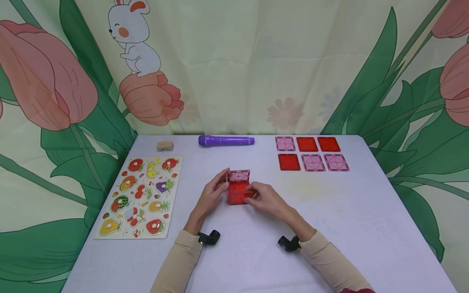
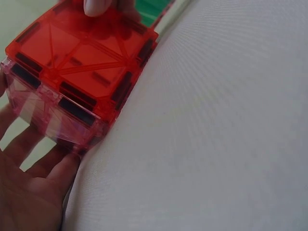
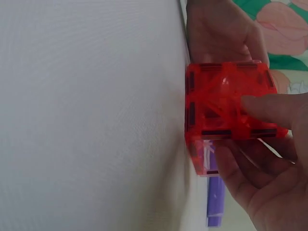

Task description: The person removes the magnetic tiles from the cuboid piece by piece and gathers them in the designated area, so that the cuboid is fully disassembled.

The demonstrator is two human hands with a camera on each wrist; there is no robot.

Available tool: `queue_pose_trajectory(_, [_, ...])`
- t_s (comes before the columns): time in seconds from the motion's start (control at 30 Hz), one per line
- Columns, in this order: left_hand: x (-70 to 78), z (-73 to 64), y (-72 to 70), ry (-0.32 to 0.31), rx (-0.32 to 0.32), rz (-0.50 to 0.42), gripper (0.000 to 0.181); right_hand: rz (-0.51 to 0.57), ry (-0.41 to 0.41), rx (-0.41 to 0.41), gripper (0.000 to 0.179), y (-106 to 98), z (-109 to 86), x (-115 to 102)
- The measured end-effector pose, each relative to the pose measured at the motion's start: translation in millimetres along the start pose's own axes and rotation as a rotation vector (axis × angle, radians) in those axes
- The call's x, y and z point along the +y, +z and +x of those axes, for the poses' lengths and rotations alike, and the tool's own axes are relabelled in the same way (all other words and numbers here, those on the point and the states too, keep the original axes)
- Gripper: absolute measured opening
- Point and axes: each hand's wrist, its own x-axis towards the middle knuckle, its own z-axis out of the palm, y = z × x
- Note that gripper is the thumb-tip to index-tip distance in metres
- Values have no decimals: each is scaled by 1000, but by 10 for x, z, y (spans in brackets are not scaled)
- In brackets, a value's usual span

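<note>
A small box-like build of translucent magnetic tiles stands in the middle of the table, with a pink tile (image 1: pixel 239 176) at the back and a red tile (image 1: pixel 238 198) in front. My left hand (image 1: pixel 213 191) is on its left side; in the left wrist view its extended fingers rest against a pink side tile (image 2: pixel 45 108). From the right, my right hand (image 1: pixel 269 199) pinches a red tile (image 3: pixel 216 103), thumb on the outer face and fingers behind it. The tile partly hides those fingers.
A fruit puzzle board (image 1: pixel 172 195) lies to the left, a small wooden block (image 1: pixel 165 145) behind it. A purple microphone-shaped toy (image 1: pixel 227 141) lies at the back edge. Loose red tiles (image 1: pixel 289 162) and pink tiles (image 1: pixel 313 162) form two rows at back right.
</note>
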Motion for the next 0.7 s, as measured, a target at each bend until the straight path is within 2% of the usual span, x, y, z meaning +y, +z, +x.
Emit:
queue_pose_trajectory(0.23, [9,1,0,8,1,6,50,-16,-20,10,25,19,0,14])
queue_pose_trajectory(0.7, [11,-1,1,1,0,-9,51,-25,-7,12,23,24,-16,4])
